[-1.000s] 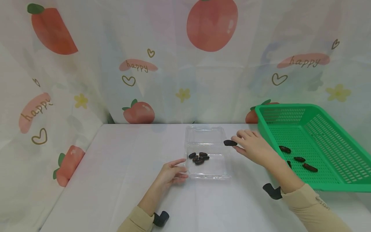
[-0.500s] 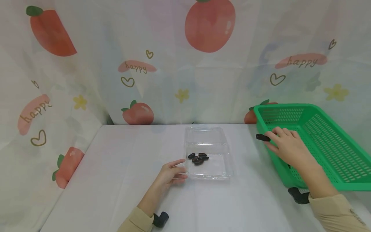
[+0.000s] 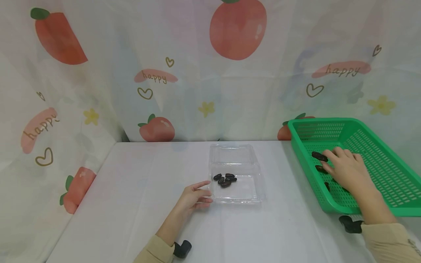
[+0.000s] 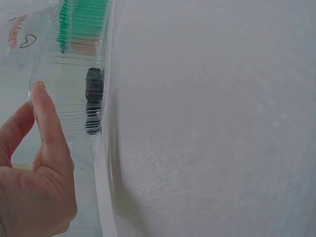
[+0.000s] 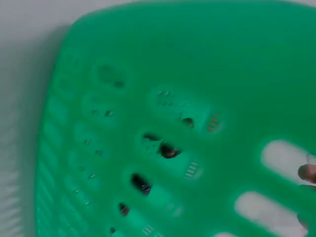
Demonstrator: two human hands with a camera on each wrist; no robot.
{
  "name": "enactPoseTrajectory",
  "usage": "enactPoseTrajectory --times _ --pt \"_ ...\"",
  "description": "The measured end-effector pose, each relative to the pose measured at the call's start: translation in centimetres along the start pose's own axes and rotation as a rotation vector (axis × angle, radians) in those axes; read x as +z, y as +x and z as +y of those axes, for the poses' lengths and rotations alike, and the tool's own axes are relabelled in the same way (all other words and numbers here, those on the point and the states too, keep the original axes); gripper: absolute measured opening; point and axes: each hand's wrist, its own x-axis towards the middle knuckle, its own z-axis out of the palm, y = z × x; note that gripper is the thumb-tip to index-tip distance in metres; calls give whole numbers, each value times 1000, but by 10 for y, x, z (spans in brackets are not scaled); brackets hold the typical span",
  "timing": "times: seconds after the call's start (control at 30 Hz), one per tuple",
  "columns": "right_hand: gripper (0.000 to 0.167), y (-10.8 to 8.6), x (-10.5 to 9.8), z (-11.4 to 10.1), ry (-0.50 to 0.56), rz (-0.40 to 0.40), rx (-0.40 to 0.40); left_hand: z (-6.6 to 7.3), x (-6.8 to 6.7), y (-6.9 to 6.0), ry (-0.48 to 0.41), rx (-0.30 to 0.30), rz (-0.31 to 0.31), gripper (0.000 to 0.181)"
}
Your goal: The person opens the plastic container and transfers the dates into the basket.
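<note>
Since half a second ago, the right hand [image 3: 350, 170] has travelled farther away from the clear box [image 3: 241, 188], carrying a dark oblong piece [image 3: 319, 156] past the near wall of the green basket [image 3: 307, 175] and in over its floor, while the left hand [image 3: 194, 197] and the clear box look the same as before. Largest first, a patterned curtain [image 3: 184, 36] hangs behind the clear box, and a white surface [image 3: 158, 168] spreads beneath it. The green basket stands to the right of the clear box, its slotted wall facing it; the blurred right wrist view shows that wall close up, with loose dark pieces [image 3: 321, 169] seen through the slots, some of which the right hand covers in the head view. The clear box lies unfolded, its lid half toward the curtain. The left wrist view gives its ribbed side, with green showing through the plastic. The left hand is at the left edge of the clear box, fingers extended, fingertips touching it. Right of the clear box, the right hand pinches the dark oblong piece between thumb and fingertips. Smallest, a cluster of dark pieces [image 3: 225, 184] sits inside the clear box, toward its left side.
</note>
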Motion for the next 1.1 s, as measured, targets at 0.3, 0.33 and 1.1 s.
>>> enactPoseTrajectory --times 0.3,0.33,1.1 --pt "32 -5 13 14 -52 -198 15 1 1 0 6 5 -7 47" --pt "32 -5 16 15 -51 -211 11 1 1 0 8 6 -6 48" --pt "32 -12 30 22 -7 -507 51 1 1 -1 3 -6 9 47"
